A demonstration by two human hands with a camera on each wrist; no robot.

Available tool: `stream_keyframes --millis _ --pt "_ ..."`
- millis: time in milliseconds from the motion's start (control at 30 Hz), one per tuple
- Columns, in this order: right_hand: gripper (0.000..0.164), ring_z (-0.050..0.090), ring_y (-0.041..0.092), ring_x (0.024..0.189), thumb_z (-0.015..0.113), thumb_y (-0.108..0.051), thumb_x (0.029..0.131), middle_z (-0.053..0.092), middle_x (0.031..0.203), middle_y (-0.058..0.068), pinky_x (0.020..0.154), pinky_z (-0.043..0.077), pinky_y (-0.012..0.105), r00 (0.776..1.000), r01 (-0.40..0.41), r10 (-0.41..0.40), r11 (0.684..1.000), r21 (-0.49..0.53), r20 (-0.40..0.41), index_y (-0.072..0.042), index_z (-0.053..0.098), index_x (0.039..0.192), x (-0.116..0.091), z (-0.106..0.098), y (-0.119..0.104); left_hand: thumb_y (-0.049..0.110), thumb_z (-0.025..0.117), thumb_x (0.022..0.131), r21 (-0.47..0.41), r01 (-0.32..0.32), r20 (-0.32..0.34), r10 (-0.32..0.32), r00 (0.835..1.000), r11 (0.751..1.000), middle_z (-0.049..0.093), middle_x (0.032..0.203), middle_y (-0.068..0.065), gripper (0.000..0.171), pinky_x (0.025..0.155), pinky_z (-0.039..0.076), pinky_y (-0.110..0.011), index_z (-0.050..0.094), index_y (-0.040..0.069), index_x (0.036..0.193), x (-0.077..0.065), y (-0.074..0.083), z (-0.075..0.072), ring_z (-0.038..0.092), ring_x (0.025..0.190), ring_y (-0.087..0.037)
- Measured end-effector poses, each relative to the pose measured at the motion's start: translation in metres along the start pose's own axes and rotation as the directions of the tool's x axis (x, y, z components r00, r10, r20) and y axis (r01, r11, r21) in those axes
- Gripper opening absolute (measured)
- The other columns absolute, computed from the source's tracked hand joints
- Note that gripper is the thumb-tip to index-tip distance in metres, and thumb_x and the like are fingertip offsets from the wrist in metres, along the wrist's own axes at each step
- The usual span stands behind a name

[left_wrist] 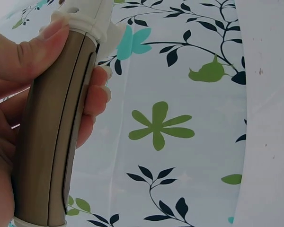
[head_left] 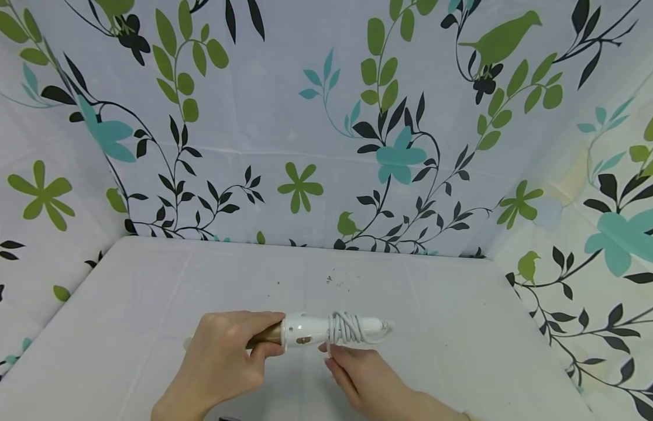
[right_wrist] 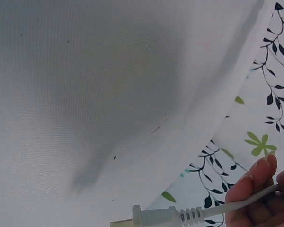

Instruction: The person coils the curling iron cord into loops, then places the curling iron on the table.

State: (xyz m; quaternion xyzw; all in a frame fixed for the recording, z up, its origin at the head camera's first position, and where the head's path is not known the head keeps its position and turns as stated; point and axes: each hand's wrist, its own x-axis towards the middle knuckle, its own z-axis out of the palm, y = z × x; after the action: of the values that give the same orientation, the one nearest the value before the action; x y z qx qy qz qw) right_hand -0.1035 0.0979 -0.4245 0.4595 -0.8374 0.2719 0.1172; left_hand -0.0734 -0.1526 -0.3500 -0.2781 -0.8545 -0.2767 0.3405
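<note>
My left hand grips the bronze barrel of a white hair styling iron, which lies crosswise above the table. In the left wrist view, the thumb and fingers curl round the bronze barrel, just below its white collar. A pale grey cord is wound in several turns round the white handle. Below the handle, my right hand pinches the cord between thumb and fingers. The right wrist view shows the cord's plug sticking out from that hand, its prongs at the lower frame edge.
The white table carries small dark specks beyond the iron. Walls of patterned cloth with leaves, birds and flowers stand behind and at both sides. A small dark object shows at the bottom edge, mostly cut off.
</note>
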Motion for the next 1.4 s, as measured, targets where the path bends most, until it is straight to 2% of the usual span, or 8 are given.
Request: stream_keyframes --millis 267,433,667,800,933,1067,1200,1400 --pt "0.006 0.064 -0.004 0.067 0.063 -0.017 0.098 0.074 0.086 -0.007 0.061 0.046 0.004 0.998 0.03 -0.033 0.997 -0.065 -0.052 -0.013 0.066 0.095 -0.001 0.001 -0.008 0.002 0.09 0.05 0.063 0.006 -0.004 -0.006 1.0 0.998 0.076 0.079 0.004 0.039 0.055 0.054 -0.018 0.078 0.009 0.086 0.0 -0.001 0.001 0.069 0.064 -0.003" --pt "0.01 0.061 -0.006 0.065 0.06 -0.018 0.1 0.075 0.087 -0.004 0.061 0.044 0.002 1.0 -0.01 0.01 0.999 -0.043 -0.001 -0.01 0.066 0.099 -0.004 0.001 -0.014 0.003 0.089 0.05 0.08 0.007 -0.006 -0.007 1.0 0.997 0.076 0.079 0.006 0.038 0.055 0.054 -0.021 0.078 0.011 0.086 0.0 -0.001 0.001 0.069 0.064 -0.004" --pt "0.036 0.064 -0.002 0.07 0.074 0.001 0.081 0.076 0.101 0.002 0.066 0.049 0.006 0.997 0.057 -0.05 0.992 -0.109 0.063 0.0 0.061 0.115 -0.01 0.002 -0.018 0.003 0.089 0.052 0.114 0.026 -0.003 -0.025 1.0 0.993 0.076 0.078 0.004 0.037 0.053 0.053 -0.02 0.078 0.01 0.086 0.0 -0.002 -0.001 0.068 0.062 -0.004" --pt "0.037 0.053 -0.005 0.06 0.078 -0.001 0.08 0.072 0.086 -0.003 0.059 0.043 0.004 0.996 0.07 -0.061 0.985 -0.16 0.057 -0.001 0.062 0.113 -0.011 0.002 -0.02 0.005 0.09 0.052 0.148 0.043 0.009 -0.045 0.999 0.988 0.075 0.077 0.005 0.036 0.052 0.052 -0.019 0.077 0.011 0.086 0.0 -0.003 -0.001 0.067 0.061 -0.003" --pt "0.031 0.037 -0.007 0.056 0.078 -0.007 0.082 0.06 0.07 -0.009 0.054 0.035 0.002 0.997 0.075 -0.067 0.975 -0.211 0.044 -0.003 0.065 0.11 -0.012 0.001 -0.022 0.006 0.09 0.052 0.17 0.068 0.015 -0.072 0.997 0.983 0.075 0.076 0.007 0.036 0.052 0.05 -0.018 0.077 0.013 0.085 0.0 -0.003 0.0 0.065 0.059 -0.001" --pt "0.012 0.026 -0.008 0.057 0.065 -0.017 0.097 0.048 0.064 -0.013 0.053 0.026 0.002 0.997 0.079 -0.076 0.971 -0.226 0.021 -0.007 0.065 0.103 -0.013 -0.002 -0.025 0.007 0.09 0.052 0.178 0.085 0.02 -0.09 0.996 0.98 0.074 0.074 0.008 0.035 0.051 0.047 -0.017 0.077 0.014 0.084 0.0 -0.003 -0.001 0.062 0.058 0.001" --pt "0.027 0.019 -0.007 0.057 0.045 -0.03 0.107 0.035 0.062 -0.015 0.052 0.017 0.003 0.997 0.071 -0.078 0.961 -0.268 -0.016 -0.012 0.061 0.094 -0.014 -0.002 -0.03 0.007 0.09 0.052 0.191 0.094 0.028 -0.101 0.994 0.977 0.072 0.071 0.008 0.034 0.049 0.045 -0.016 0.076 0.015 0.083 -0.001 -0.003 -0.002 0.058 0.055 0.003" --pt "0.026 0.021 -0.007 0.059 0.047 -0.032 0.106 0.036 0.064 -0.015 0.051 0.019 0.002 0.999 0.044 -0.051 0.961 -0.272 -0.018 -0.014 0.06 0.092 -0.016 -0.006 -0.039 0.009 0.089 0.052 0.202 0.097 0.045 -0.109 0.993 0.974 0.071 0.069 0.009 0.033 0.048 0.043 -0.016 0.076 0.015 0.082 -0.001 -0.004 -0.002 0.054 0.054 0.005"
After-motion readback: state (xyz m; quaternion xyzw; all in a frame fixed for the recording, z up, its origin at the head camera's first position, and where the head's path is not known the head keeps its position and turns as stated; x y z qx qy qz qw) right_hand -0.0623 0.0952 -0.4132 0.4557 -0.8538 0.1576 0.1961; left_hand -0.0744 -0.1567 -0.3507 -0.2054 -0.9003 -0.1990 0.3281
